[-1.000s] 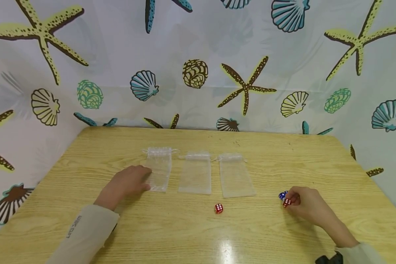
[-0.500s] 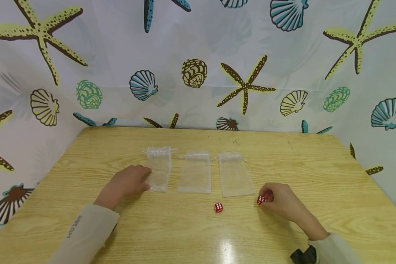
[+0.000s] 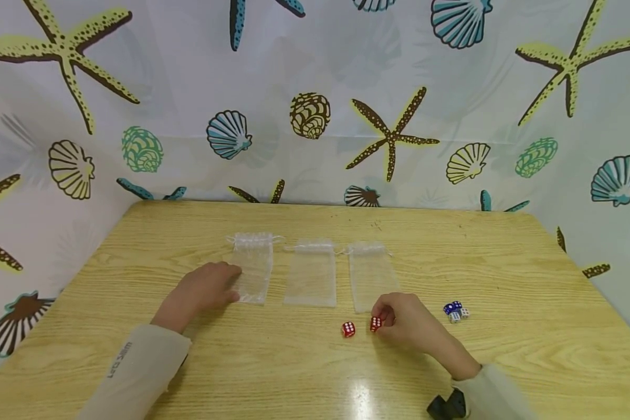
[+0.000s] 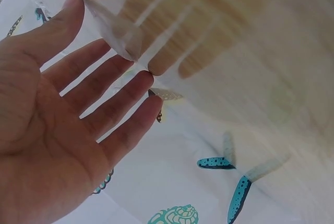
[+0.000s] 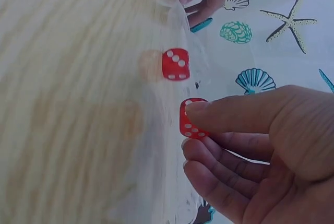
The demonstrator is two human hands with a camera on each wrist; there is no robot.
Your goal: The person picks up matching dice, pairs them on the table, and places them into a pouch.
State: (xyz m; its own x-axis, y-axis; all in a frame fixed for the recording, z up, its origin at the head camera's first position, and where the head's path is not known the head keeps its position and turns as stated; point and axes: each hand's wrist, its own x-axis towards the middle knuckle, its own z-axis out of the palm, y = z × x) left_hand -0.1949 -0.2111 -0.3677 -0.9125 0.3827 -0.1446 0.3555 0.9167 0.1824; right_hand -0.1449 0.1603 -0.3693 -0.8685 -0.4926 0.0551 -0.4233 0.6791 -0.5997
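Between thumb and fingertips my right hand (image 3: 406,321) pinches a red die (image 3: 375,324) with white pips, low at the front of the right-hand bag. In the right wrist view, the thumb covers part of this held die (image 5: 191,133). Another red die (image 3: 349,329) lies on the table just left of it. My left hand (image 3: 205,286) rests by the left sheer drawstring bag (image 3: 256,271), fingertips at its left side. The left wrist view shows that hand (image 4: 68,130) with its fingers extended.
A middle sheer bag (image 3: 311,277) and a right one (image 3: 370,274) lie flat in a row with the left bag. Blue dice (image 3: 452,307) and white dice (image 3: 455,317) cluster on the right of the wooden table (image 3: 294,367). A patterned cloth (image 3: 273,70) hangs behind.
My right hand has moved left from the dice cluster, carrying the red die to beside the other red die. The blue and white dice are uncovered. My left hand has stayed put.
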